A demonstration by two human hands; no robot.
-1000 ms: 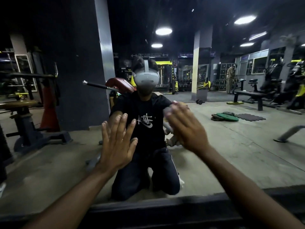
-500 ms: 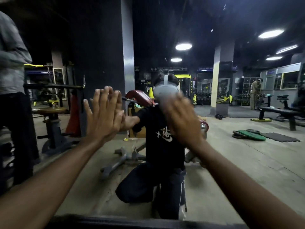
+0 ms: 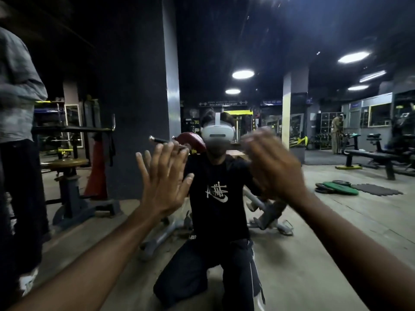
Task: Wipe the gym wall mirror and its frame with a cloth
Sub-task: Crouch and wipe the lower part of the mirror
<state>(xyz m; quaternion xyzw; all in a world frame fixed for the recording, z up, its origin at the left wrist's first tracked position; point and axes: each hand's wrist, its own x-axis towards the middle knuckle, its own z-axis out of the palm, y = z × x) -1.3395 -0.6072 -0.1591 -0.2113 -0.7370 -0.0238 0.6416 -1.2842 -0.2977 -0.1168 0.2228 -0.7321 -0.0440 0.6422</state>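
Facing: the mirror [image 3: 314,239] fills the whole view straight ahead of the person, and a dim gym floor shows in its glass
Left: the left hand [image 3: 164,185] is raised with its palm toward the glass, fingers straight and spread apart, thumb out to the right; it seems to lie flat on the mirror and holds nothing
Right: the right hand [image 3: 274,167] is raised at about the same height, to the right of the other, and is smeared by motion blur; I cannot tell whether its fingers are together or apart, or whether they clamp anything
Cloth: a pale smear [image 3: 254,136] sits at the right fingertips, too blurred to say whether it is the cloth
Reflection: a kneeling person in a black T-shirt [image 3: 216,194] and a white headset [image 3: 217,132] shows between the two hands
Left edge: a standing person in a grey top [image 3: 18,86] and dark trousers
Behind: a dark pillar [image 3: 134,97], with a red pad [image 3: 190,141] just left of the headset
Right side: green weight plates [image 3: 336,188] lie on the floor, a black bench [image 3: 370,156] beyond them
Overhead: round ceiling lights [image 3: 243,74] glow white
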